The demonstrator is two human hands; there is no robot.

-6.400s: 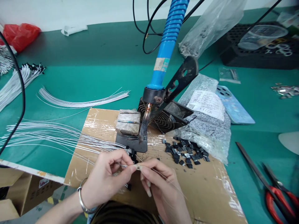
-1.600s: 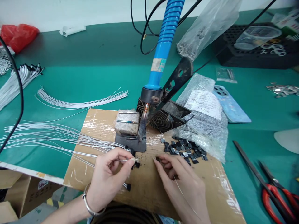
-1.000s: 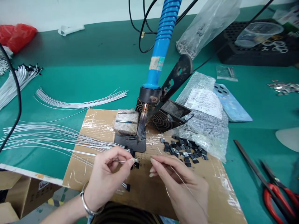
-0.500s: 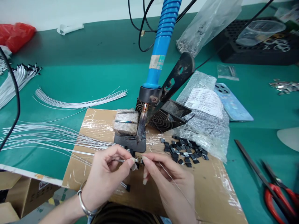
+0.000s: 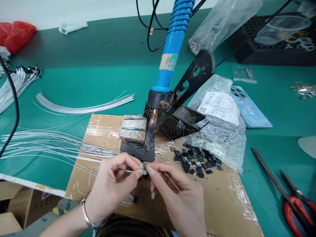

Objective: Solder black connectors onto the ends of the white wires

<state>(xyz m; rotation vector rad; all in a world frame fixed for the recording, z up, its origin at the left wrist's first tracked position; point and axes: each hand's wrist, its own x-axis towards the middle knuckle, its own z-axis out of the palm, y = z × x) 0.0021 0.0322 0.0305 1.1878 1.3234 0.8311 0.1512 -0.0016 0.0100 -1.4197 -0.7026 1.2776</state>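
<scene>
My left hand (image 5: 112, 186) pinches the end of a thin white wire (image 5: 74, 157) between thumb and forefinger, a metal bangle on its wrist. My right hand (image 5: 176, 194) pinches a small black component at the wire's tip, fingertips meeting the left hand's at about (image 5: 144, 171); a thin strand of solder wire (image 5: 182, 197) runs back across this hand. Both hands hover over a taped cardboard sheet (image 5: 222, 204). Just beyond them stands a blue-handled soldering iron (image 5: 170, 62) in a black stand, tip down by a sponge block (image 5: 132, 129).
A heap of small black components (image 5: 196, 159) lies right of the hands. White wire bundles (image 5: 81, 107) fan out at left. A bubble-wrap bag (image 5: 219, 131), a phone (image 5: 249, 107), red-handled scissors (image 5: 293, 204) and a black tray (image 5: 274, 49) sit at right.
My right hand left the left hand, reached toward the heap of black components, then came back; its fingertips now meet my left hand's at the wire end.
</scene>
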